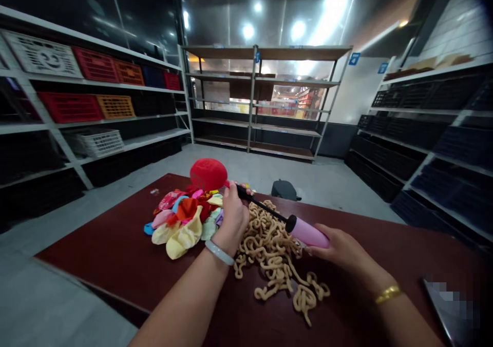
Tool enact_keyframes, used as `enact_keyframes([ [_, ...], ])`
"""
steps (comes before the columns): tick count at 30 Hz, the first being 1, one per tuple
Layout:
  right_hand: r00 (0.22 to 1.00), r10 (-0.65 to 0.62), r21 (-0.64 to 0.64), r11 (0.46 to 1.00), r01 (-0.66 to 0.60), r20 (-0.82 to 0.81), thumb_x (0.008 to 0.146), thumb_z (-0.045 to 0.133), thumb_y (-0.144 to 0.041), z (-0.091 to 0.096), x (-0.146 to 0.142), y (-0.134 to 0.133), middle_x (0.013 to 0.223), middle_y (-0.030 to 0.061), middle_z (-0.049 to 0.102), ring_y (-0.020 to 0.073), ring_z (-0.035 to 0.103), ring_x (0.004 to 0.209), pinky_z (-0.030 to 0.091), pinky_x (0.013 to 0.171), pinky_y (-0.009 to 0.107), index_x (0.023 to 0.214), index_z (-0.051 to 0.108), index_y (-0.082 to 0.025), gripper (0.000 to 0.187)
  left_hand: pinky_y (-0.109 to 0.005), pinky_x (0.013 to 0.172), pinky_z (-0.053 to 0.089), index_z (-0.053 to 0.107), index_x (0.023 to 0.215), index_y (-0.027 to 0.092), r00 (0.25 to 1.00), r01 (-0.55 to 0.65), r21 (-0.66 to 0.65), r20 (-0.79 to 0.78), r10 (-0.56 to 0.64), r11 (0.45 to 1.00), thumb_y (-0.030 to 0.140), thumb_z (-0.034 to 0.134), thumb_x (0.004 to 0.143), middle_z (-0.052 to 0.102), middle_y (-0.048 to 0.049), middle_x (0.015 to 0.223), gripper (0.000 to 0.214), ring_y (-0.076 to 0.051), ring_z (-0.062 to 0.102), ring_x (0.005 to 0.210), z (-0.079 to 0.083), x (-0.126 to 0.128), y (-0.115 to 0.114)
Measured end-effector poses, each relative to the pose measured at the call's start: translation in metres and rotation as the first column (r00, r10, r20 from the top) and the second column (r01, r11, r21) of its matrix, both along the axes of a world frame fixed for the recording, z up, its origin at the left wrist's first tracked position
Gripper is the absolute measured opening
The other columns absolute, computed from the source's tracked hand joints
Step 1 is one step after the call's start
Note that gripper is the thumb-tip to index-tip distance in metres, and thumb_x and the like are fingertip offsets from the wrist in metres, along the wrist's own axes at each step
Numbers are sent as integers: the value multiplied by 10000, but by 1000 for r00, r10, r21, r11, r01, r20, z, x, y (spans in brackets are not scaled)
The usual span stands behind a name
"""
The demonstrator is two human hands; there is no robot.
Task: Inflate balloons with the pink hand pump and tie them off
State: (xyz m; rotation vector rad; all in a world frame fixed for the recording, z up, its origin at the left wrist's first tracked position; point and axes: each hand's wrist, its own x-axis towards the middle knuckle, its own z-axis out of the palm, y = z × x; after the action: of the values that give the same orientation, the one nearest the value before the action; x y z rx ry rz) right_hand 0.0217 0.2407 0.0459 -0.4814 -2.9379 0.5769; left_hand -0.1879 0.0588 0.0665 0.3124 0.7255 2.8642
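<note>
A red balloon [208,174], partly inflated, sits on the black nozzle of a pink hand pump [308,233]. My left hand [233,214] is closed around the nozzle and the balloon's neck. The pink body of the pump lies in my right hand [339,247], fingers wrapped round it. Under both hands lies a tangle of tan cord [277,257] on the dark red table [115,254]. A heap of flat coloured balloons [185,221] lies just left of my left hand.
A dark flat device [450,306] lies at the table's right front corner. A dark bag [285,189] sits on the floor beyond the table. Shelving with red, orange and white crates [92,105] lines the left wall; dark crates fill the right shelves [423,126].
</note>
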Motion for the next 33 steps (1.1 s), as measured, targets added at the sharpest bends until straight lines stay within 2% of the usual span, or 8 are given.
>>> enact_keyframes([
  [4, 999, 16, 61, 998, -14, -31, 749, 593, -642, -4, -2, -8, 901, 47, 721, 259, 664, 798, 407, 639, 289, 1075, 648, -263, 502, -242, 592, 437, 437, 809, 200, 999, 30, -27, 20, -30, 999, 413, 682, 790, 527, 30, 674, 325, -96, 522, 551, -12, 21, 17],
  [8, 999, -13, 110, 994, 18, -43, 752, 596, -629, -11, -7, -17, 921, 68, 725, 278, 671, 809, 395, 621, 292, 1064, 635, -249, 493, -246, 615, 443, 441, 841, 200, 989, 146, -59, 35, -144, 987, 387, 654, 814, 544, 25, 687, 285, -95, 525, 557, -22, 51, 31],
  [11, 998, -28, 135, 990, 37, -64, 761, 586, -626, -10, -9, -24, 919, 64, 725, 284, 675, 800, 386, 602, 295, 1069, 623, -251, 487, -250, 634, 447, 443, 846, 196, 981, 190, -81, 54, -186, 978, 366, 639, 825, 556, 17, 698, 261, -100, 539, 575, -24, 68, 36],
  [14, 996, -22, 150, 988, 36, -92, 770, 590, -606, -6, -8, -31, 899, 56, 726, 285, 679, 798, 392, 605, 298, 1056, 622, -256, 453, -251, 642, 448, 443, 852, 197, 980, 192, -67, 59, -188, 979, 355, 636, 828, 557, 19, 708, 250, -97, 537, 577, -20, 74, 35],
  [20, 987, 8, 147, 989, 16, -162, 776, 605, -586, -6, -10, -32, 948, 51, 728, 279, 686, 835, 426, 633, 307, 1149, 605, -276, 485, -248, 628, 448, 452, 812, 193, 987, 160, -59, 2, -160, 985, 321, 627, 827, 546, 23, 682, 217, -84, 508, 533, -5, 64, 26],
  [27, 987, 6, 150, 989, 18, -159, 767, 619, -555, -9, -4, -3, 971, 23, 724, 245, 682, 841, 449, 675, 295, 1158, 609, -302, 466, -271, 615, 463, 448, 827, 203, 995, 85, -32, -52, -87, 996, 322, 659, 784, 572, 9, 684, 245, -123, 566, 564, 7, 17, 1],
  [30, 987, 14, 158, 987, 11, -157, 762, 635, -494, -8, -1, 7, 975, 3, 718, 220, 676, 835, 445, 671, 277, 1139, 612, -312, 419, -278, 614, 469, 445, 819, 205, 997, 73, -37, -16, -74, 997, 305, 671, 760, 573, 11, 667, 255, -128, 572, 554, 7, 3, -4],
  [33, 988, 20, 208, 978, 12, -154, 762, 633, -478, -7, 1, 11, 963, 0, 715, 217, 674, 835, 438, 659, 274, 1114, 615, -301, 395, -282, 619, 474, 443, 820, 206, 998, 56, -42, 20, -55, 998, 297, 667, 754, 578, 19, 659, 251, -127, 575, 548, 1, 2, 2],
])
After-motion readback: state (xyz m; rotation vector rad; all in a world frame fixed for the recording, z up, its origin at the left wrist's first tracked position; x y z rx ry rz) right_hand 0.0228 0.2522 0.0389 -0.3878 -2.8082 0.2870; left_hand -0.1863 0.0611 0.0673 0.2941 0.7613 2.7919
